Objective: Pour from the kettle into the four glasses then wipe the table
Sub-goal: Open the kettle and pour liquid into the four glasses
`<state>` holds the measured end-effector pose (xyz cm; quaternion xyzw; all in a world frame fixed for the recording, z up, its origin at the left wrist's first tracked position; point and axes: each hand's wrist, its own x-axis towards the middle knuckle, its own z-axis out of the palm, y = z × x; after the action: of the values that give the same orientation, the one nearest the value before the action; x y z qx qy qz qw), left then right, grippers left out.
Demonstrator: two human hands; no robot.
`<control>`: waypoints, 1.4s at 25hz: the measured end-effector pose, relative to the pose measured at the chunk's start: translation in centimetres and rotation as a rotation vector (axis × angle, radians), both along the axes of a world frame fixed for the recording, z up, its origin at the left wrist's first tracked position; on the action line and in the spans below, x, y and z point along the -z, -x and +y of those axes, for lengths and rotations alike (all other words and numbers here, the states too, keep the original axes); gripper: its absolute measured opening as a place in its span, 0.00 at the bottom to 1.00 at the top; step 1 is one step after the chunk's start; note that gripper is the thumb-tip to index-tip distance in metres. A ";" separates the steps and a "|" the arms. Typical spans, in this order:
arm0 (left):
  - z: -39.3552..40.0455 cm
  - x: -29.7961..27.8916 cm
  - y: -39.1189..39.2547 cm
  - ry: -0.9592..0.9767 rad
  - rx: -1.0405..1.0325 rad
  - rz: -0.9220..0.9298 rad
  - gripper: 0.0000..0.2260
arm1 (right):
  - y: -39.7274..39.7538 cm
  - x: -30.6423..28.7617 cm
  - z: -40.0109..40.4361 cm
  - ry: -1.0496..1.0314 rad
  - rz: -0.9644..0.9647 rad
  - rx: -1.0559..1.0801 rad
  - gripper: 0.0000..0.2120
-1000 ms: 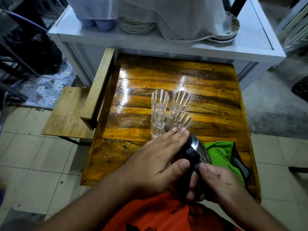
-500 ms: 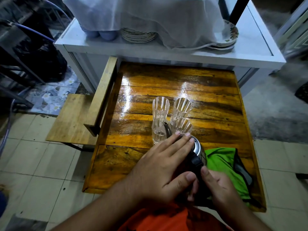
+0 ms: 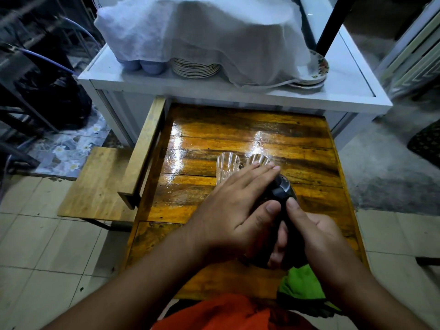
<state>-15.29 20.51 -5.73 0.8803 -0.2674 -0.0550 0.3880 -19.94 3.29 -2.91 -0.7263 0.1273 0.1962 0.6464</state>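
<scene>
A dark kettle (image 3: 282, 189) with a black handle is tipped forward over clear ribbed glasses (image 3: 227, 167) standing close together on the glossy wooden table (image 3: 297, 148). My right hand (image 3: 319, 236) is wrapped around the handle. My left hand (image 3: 235, 208) lies flat across the kettle's lid, fingers stretched toward the glasses. Only two glass rims show; the others are hidden behind my left hand. A green cloth (image 3: 300, 285) lies on the table's near right edge, partly under my right wrist.
A white cabinet (image 3: 238, 91) stands behind the table, carrying stacked plates (image 3: 195, 67) and dishes under a white cloth (image 3: 202, 32). A wooden chair (image 3: 100, 184) sits against the table's left side. Tiled floor lies on the left, concrete on the right.
The kettle has tipped further forward toward the glasses, both hands moving with it. My view has tilted up, so the cabinet and white cloth fill more of the frame.
</scene>
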 end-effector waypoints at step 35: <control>1.5 -4.2 -10.1 0.188 0.066 0.499 0.35 | -9.2 -7.0 -0.7 0.539 0.074 -0.203 0.29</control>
<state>-5.23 22.05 -1.58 0.7905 -0.1960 -0.2578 0.5198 -10.70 2.57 4.10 -0.8732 0.1248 0.2455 0.4022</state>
